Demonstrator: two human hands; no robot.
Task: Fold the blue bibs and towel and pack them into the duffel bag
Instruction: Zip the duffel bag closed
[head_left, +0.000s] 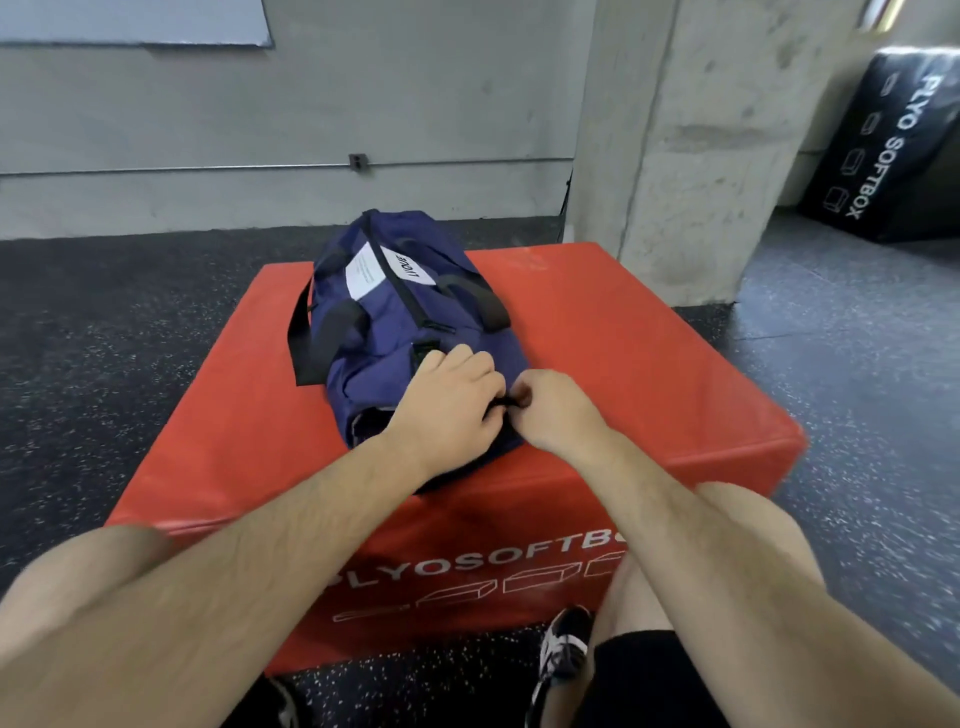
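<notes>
**Desk:** Log it, nearest item first.

**Operator:** Item one: black-and-white shoe (563, 644) on the speckled floor (104, 338), under my view.
Item two: left hand (452, 400), fingers curled down on the near end of the navy duffel bag (395, 312), gripping its cloth. I judge it braces the bag so the pull has something to work against.
Item three: right hand (561, 410), thumb and fingers pinching a small black pull tab (511, 402), knuckles touching the left hand.

**Desk:** And the bag itself?

**Operator:** Item four: it lies lengthwise away from me on the red plyo soft box (649, 374), with a strap (306, 332) slack down its side and the white label (363, 270) facing up. I take the box for a raised work surface. I cannot tell whether the tab is being drawn open or closed.

**Desk:** Bibs, towel?

**Operator:** None showing. I cannot say whether they are inside the bag or elsewhere.
Item five: concrete pillar (675, 156), behind the box.
Item six: black plyo soft box (893, 145), leaning at far right.
</notes>
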